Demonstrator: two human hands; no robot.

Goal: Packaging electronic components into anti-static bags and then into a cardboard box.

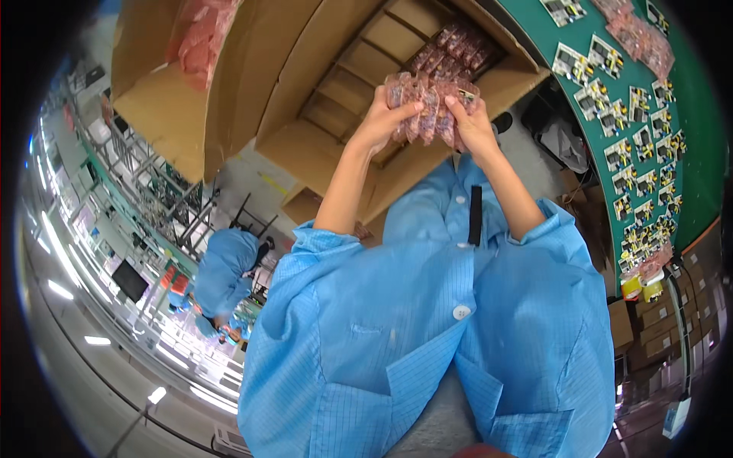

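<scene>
Between my two hands is a row of pink bubble-wrap packets [432, 114], pressed together side by side. My left hand [385, 120] is closed on the left end of the row, its thumb lying across the front. On the other end my right hand [472, 126] grips the packets, thumb on top. The row is held above an open cardboard box [336, 112] with cardboard dividers inside. Similar pink packets [452, 50] fill some of the cells at the box's far right. What the wrapping holds is hard to make out.
Right of the box, a green table [569, 46] carries several small circuit boards [611, 114] and pink bubble wrap [645, 46]. Another cardboard box [164, 114] with pink wrap [206, 46] stands at left. A co-worker in blue [225, 267] is farther left.
</scene>
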